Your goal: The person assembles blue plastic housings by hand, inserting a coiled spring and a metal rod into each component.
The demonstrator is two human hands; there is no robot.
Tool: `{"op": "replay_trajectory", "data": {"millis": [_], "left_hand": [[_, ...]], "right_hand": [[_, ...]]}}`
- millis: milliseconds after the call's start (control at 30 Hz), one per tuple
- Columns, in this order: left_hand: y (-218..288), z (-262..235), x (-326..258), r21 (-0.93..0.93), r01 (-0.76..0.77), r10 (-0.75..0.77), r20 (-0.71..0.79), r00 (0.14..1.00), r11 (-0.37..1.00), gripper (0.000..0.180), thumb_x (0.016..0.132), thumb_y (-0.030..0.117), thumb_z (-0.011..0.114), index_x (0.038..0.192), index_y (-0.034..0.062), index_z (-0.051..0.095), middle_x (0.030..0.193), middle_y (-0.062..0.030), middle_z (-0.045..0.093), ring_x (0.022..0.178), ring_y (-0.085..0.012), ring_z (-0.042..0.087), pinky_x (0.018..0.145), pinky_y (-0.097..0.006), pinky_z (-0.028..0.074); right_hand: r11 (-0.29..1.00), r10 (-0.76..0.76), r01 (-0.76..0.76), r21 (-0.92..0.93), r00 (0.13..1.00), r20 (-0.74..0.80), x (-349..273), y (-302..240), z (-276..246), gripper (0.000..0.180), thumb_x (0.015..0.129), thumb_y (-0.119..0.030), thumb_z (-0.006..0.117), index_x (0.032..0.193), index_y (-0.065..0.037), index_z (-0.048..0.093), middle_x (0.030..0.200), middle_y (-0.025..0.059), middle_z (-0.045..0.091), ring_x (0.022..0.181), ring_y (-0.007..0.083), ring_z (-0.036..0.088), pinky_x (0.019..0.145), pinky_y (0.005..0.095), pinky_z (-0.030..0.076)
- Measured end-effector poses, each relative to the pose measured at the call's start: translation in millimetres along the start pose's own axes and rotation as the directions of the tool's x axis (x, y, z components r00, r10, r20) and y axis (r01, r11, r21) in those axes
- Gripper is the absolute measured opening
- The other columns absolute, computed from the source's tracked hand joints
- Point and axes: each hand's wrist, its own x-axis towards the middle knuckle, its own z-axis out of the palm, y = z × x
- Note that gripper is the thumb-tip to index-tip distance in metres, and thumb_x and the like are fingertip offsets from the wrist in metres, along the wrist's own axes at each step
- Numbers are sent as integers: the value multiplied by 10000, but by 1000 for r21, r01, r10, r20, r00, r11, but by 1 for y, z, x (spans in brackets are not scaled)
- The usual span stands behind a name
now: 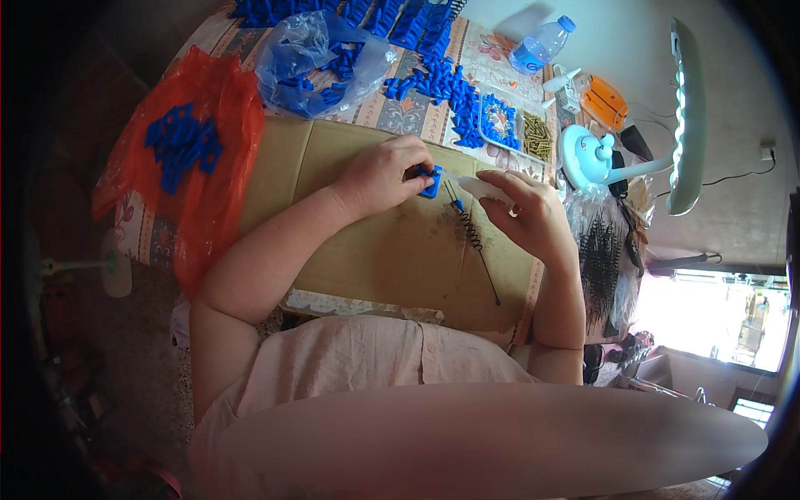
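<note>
My left hand (385,177) is closed, pinching a small blue plastic piece (431,182) between its fingertips above the cardboard. Close by on the right, my right hand (533,212) grips a whitish squeeze bottle (477,190). Its narrow tip points at the blue piece; whether they touch cannot be told. Most of the bottle is hidden by the fingers. Between and below my hands, a black coiled wire (472,233) with a straight tail and a small blue part near its upper end lies on the cardboard sheet (367,258).
On the left, a red plastic bag (221,204) bears flat blue parts. Behind it sits a clear bag (321,58) of blue pieces. A loose blue pile (429,79), a tray of screws (536,137), a water bottle (542,46) and a lit lamp (683,117) stand beyond.
</note>
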Motion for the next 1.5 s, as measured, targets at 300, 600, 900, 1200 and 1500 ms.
{"op": "replay_trajectory", "data": {"millis": [300, 600, 900, 1200, 1500], "left_hand": [[1, -2, -1, 9, -12, 12, -3, 1000, 1000, 165, 790, 24, 703, 893, -1, 576, 918, -89, 575, 776, -211, 604, 716, -323, 511], [0, -1, 0, 4, -5, 5, 6, 1000, 1000, 165, 790, 30, 703, 898, 2, 582, 927, -92, 579, 798, -227, 606, 724, -328, 512], [1, -1, 0, 0, 19, -19, 9, 1000, 1000, 165, 787, 24, 704, 901, 1, 587, 933, -91, 579, 816, -227, 608, 732, -328, 516], [2, -1, -1, 4, 19, -19, 5, 1000, 1000, 161, 791, 26, 705, 902, 1, 591, 934, -87, 578, 814, -220, 612, 739, -322, 518], [0, -1, -1, -8, 27, -27, 7, 1000, 1000, 160, 791, 27, 707, 901, 0, 593, 936, -84, 579, 816, -217, 611, 741, -321, 516]], "right_hand": [[1000, -10, 10, 23, 1000, -15, 0, -1, 0, 283, 779, -115, 701, 1054, -61, 661, 796, 95, 652, 672, 281, 643, 606, 381, 511], [999, -36, 36, -11, 999, -20, 1, -1, 1, 280, 775, -103, 701, 1050, -63, 663, 780, 92, 643, 666, 276, 641, 601, 378, 507], [999, -48, 49, 12, 998, -40, 2, -3, 0, 280, 770, -96, 701, 1046, -65, 664, 770, 89, 639, 658, 267, 639, 596, 372, 507], [999, -40, 40, 4, 998, -50, 1, -3, 1, 275, 772, -88, 703, 1043, -66, 664, 791, 94, 646, 658, 270, 643, 584, 367, 509], [998, -54, 55, 9, 997, -61, 1, -3, 1, 286, 761, -88, 708, 1044, -71, 667, 808, 89, 647, 666, 272, 643, 588, 369, 509]]}}
